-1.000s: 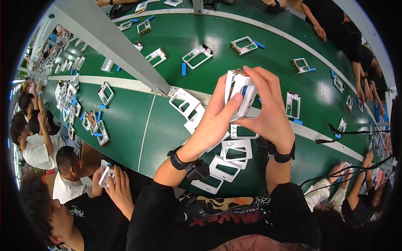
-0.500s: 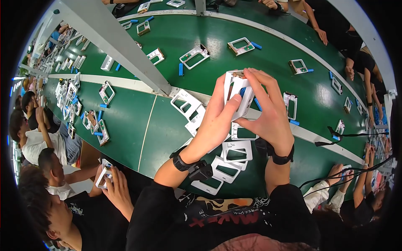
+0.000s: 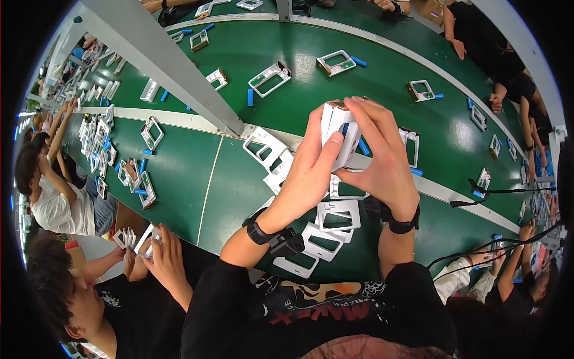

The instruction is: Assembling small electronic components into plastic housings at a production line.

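In front of me, above the belt's near rail, I hold a white plastic housing [image 3: 352, 142] upright between both hands. Something blue shows through its opening, and a copper-brown part lies at its top end. My left hand [image 3: 304, 158] is closed on its left side, with the thumb pressed across the front. The right hand [image 3: 385, 152] grips the right side, fingers curled over the top and thumb below. Its back face is hidden. Beneath my forearms lies a loose pile of white plastic frames [image 3: 338, 207], and another white frame [image 3: 265, 143] leans near the metal post.
The green belt [image 3: 353, 30] carries white housings [image 3: 271, 79] with blue cylinders [image 3: 250, 97] beside them. A grey post [image 3: 161, 60] stands ahead left. Black cables [image 3: 496, 243] hang at right. A co-worker's hand [image 3: 167, 263] holds a white frame at lower left.
The housings and blue cylinders on the belt have shifted left. My hands stay nearly in place around the housing, which is turned slightly. Several white frames have come into view beside the left co-worker's hand.
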Demonstrator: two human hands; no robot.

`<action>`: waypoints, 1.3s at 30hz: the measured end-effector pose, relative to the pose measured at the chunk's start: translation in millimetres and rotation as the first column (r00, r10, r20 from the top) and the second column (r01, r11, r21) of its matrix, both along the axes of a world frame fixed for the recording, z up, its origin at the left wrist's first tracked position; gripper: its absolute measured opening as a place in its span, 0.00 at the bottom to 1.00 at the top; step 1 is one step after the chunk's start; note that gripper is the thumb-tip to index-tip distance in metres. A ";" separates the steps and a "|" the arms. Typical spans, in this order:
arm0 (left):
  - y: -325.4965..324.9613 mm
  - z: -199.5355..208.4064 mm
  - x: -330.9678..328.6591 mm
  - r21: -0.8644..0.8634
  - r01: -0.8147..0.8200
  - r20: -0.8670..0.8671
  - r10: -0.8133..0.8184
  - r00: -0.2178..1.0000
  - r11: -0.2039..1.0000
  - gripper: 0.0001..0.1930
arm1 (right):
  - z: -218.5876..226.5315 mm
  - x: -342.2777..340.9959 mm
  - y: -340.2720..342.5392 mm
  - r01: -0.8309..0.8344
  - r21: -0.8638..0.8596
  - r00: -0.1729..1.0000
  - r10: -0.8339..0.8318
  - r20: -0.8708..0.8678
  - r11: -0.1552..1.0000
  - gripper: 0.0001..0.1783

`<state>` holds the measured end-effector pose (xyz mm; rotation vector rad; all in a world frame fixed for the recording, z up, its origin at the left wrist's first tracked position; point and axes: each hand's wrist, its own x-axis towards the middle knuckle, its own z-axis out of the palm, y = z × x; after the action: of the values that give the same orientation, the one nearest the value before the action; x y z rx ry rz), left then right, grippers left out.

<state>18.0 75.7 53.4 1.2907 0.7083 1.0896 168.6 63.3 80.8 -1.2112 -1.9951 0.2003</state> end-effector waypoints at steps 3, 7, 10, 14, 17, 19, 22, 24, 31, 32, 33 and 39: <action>0.8 0.4 0.5 -0.008 0.014 -0.010 -0.014 1.000 1.000 0.24 | -0.9 3.2 -0.2 -0.005 -0.021 1.000 0.005 0.000 1.000 0.53; 0.1 -0.7 2.9 0.002 0.041 -0.036 -0.041 0.999 0.999 0.24 | -2.2 6.8 -1.8 -0.014 -0.040 1.000 0.013 -0.008 0.999 0.54; -1.7 -2.4 6.3 0.010 0.041 -0.062 -0.040 0.997 0.999 0.23 | -4.0 11.9 -3.5 -0.018 -0.060 1.000 0.017 -0.021 0.998 0.55; -2.8 0.6 7.7 -0.038 0.090 -0.165 -0.095 0.982 0.995 0.24 | -4.7 20.7 -4.6 -0.032 -0.107 0.999 0.027 -0.041 0.994 0.55; -0.3 0.2 8.0 -0.020 0.099 -0.169 -0.101 0.980 0.995 0.24 | -3.9 24.5 -2.8 -0.050 -0.141 0.998 0.043 -0.050 0.989 0.55; 1.9 -1.1 10.0 -0.011 0.104 -0.172 -0.104 0.980 0.995 0.24 | -5.3 26.2 -0.9 -0.039 -0.122 0.999 0.035 -0.037 0.992 0.55; 5.7 -9.2 16.9 -0.082 0.109 0.049 -0.105 0.993 0.991 0.22 | -7.5 28.3 -0.4 -0.030 -0.118 0.999 0.026 -0.032 0.993 0.55; 7.9 -12.0 18.1 -0.107 0.113 0.067 -0.106 0.992 0.988 0.22 | -8.6 28.9 -0.5 -0.025 -0.135 0.999 0.020 -0.038 0.991 0.55; 8.1 -10.3 18.0 -0.155 0.151 0.085 -0.139 0.987 0.976 0.21 | -3.0 30.1 -1.8 -0.026 -0.158 0.998 0.017 -0.057 0.987 0.55; 7.7 -8.1 18.1 -0.164 0.161 0.087 -0.149 0.985 0.973 0.22 | -1.7 30.1 -2.3 -0.029 -0.154 0.998 0.019 -0.064 0.988 0.55; 7.2 -5.8 18.2 -0.172 0.172 0.089 -0.159 0.983 0.970 0.22 | -0.6 30.8 -2.8 -0.028 -0.149 0.998 0.018 -0.063 0.988 0.55; -0.8 3.8 24.0 -0.098 0.108 0.100 -0.098 0.990 0.989 0.23 | 6.0 32.0 -3.8 -0.045 -0.179 0.996 0.029 -0.089 0.983 0.54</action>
<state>42.0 74.9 57.2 1.1665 0.6120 1.0105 200.6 59.4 86.8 -1.2564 -1.9583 0.4532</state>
